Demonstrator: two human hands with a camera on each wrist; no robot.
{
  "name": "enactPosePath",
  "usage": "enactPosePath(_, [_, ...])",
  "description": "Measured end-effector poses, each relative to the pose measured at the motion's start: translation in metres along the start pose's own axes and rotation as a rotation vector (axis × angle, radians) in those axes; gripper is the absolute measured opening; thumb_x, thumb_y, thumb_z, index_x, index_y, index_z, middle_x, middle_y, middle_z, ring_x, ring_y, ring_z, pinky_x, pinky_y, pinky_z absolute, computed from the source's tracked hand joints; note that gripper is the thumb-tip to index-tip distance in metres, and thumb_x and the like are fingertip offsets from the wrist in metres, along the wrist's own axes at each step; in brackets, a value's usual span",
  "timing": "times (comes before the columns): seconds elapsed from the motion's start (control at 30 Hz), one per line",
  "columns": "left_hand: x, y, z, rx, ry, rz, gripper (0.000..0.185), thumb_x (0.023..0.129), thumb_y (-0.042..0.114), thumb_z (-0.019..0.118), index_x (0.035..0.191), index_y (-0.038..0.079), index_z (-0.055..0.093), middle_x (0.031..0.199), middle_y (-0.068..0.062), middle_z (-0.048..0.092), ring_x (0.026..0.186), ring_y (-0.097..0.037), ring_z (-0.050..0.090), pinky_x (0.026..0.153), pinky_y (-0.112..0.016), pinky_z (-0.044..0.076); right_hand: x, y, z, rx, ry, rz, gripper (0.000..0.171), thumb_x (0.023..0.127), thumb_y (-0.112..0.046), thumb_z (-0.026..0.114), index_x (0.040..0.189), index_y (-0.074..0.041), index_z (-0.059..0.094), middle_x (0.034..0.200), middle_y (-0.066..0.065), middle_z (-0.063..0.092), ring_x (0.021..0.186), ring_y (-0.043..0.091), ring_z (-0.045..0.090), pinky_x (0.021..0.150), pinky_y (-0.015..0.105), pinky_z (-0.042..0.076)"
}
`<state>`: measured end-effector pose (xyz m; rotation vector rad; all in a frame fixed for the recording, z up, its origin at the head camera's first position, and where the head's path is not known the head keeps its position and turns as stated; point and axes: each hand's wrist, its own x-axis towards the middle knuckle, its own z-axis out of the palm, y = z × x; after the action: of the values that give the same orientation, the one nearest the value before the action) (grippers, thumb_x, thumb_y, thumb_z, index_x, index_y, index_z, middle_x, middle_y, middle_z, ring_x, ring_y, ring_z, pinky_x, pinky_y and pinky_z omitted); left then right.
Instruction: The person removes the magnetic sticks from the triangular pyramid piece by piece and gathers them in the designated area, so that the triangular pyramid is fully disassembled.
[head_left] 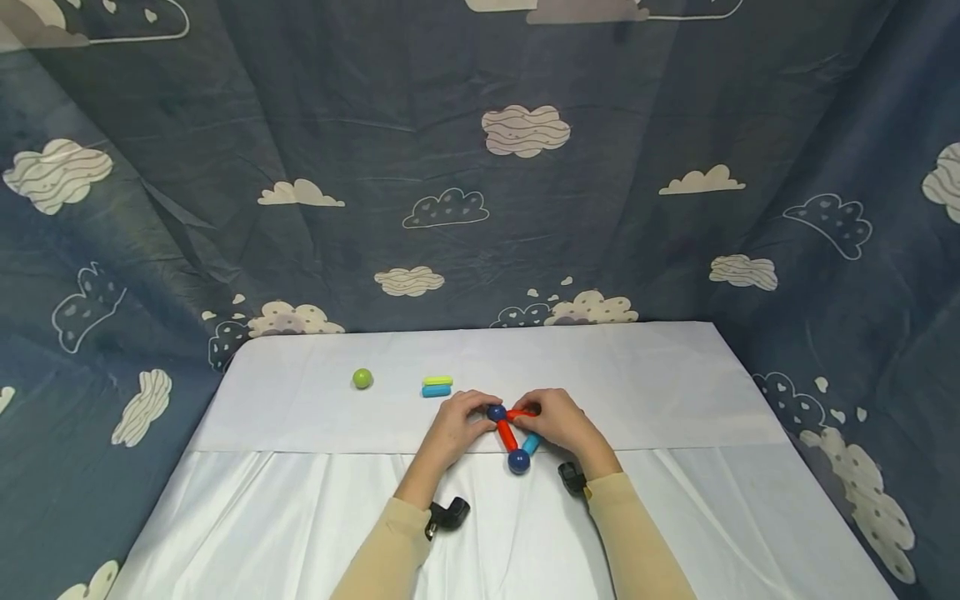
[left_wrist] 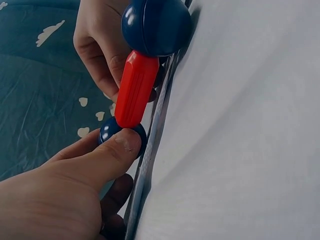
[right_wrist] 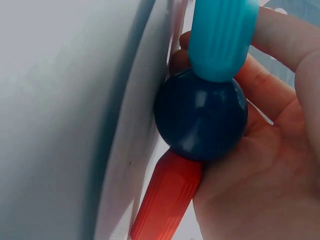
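A dark blue ball (head_left: 497, 412) sits between the thumb and fingers of my left hand (head_left: 459, 423), which pinches it. From this ball a red stick (head_left: 507, 435) runs down to a second, nearer dark blue ball (head_left: 518, 461). Another red stick (head_left: 519, 413) reaches from the pinched ball to my right hand (head_left: 557, 419), whose fingertips grip its far end. A light blue stick (head_left: 531, 443) joins the nearer ball and slants up under the right hand. In the right wrist view, the nearer ball (right_wrist: 202, 117) has the light blue stick (right_wrist: 222, 40) on one side and red on the other.
Further back on the white-covered table (head_left: 645, 375) lie a green ball (head_left: 362, 378) and, side by side, a yellow-green stick (head_left: 438, 381) and a blue stick (head_left: 437, 391). A dark cloud-patterned cloth (head_left: 450, 250) hangs behind and at both sides.
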<state>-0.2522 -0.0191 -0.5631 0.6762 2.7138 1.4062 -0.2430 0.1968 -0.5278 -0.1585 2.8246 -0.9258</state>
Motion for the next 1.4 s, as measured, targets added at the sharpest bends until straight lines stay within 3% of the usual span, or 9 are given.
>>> enactPosePath(0.57, [-0.002,0.002,0.001,0.015,0.025,-0.109,0.036,0.09,0.02,0.086,0.124,0.019,0.076,0.123,-0.004,0.077,0.119,-0.026,0.068,0.11,-0.048,0.052,0.003,0.013,-0.005,0.004,0.107,0.071,0.025,0.094,-0.025,0.081,0.115,-0.011,0.08,0.111,0.008,0.077,0.101,0.024,0.066,0.105,0.051,0.056])
enactPosePath(0.83, [-0.003,0.0,0.0,0.064,0.021,-0.051,0.04,0.088,0.022,0.087,0.127,0.018,0.076,0.126,-0.002,0.077,0.121,-0.026,0.067,0.109,-0.046,0.053,0.003,0.026,-0.011,0.022,0.16,0.137,0.026,0.096,-0.024,0.08,0.118,-0.009,0.079,0.12,0.013,0.076,0.11,0.029,0.065,0.107,0.052,0.056])
enactPosePath(1.2, [-0.004,0.002,0.0,0.046,0.005,-0.067,0.036,0.086,0.031,0.09,0.119,0.023,0.079,0.12,0.005,0.078,0.113,-0.018,0.065,0.104,-0.043,0.054,0.002,0.034,-0.017,0.036,0.206,0.149,0.032,0.097,-0.022,0.078,0.125,-0.006,0.076,0.127,0.016,0.074,0.12,0.035,0.066,0.11,0.055,0.054])
enactPosePath(1.4, [-0.004,0.002,0.0,0.056,0.011,-0.073,0.036,0.085,0.033,0.091,0.117,0.023,0.079,0.117,0.005,0.078,0.109,-0.016,0.063,0.1,-0.041,0.055,-0.004,0.024,-0.027,0.061,0.284,0.1,0.031,0.099,-0.02,0.075,0.128,-0.008,0.075,0.123,0.014,0.075,0.114,0.032,0.067,0.104,0.05,0.058])
